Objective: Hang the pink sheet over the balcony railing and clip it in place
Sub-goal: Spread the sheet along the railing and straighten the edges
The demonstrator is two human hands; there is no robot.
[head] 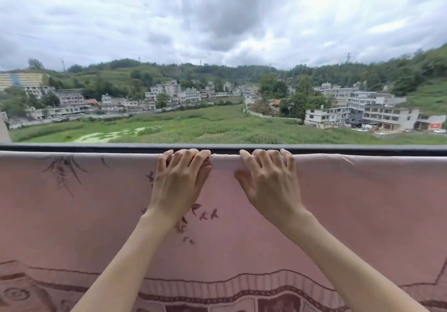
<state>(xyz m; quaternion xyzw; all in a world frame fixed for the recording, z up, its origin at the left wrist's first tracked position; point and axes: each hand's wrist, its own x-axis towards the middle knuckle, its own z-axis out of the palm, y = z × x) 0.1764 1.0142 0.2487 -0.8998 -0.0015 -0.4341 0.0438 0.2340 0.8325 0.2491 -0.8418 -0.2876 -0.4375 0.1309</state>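
I have the pink sheet point(362, 203) draped over the balcony railing point(72, 147), left hand point(180, 178) and right hand point(268, 178) each with a curled grip on its top fold, soft, limp cloth I judge likely to slide.

A single head-worn wide-angle camera looks forward and slightly down from a high balcony, close behind the railing point(96, 147), which crosses the frame from 9 to 3 o'clock just below centre. The draped pink sheet point(362, 203) fills the near lower half, at 6 o'clock. Both forearms enter from the bottom edge toward 12 o'clock. Far beyond, fields point(193, 128), buildings point(387, 116) and cloudy sky point(217, 16) occupy the upper half, edges bowed.
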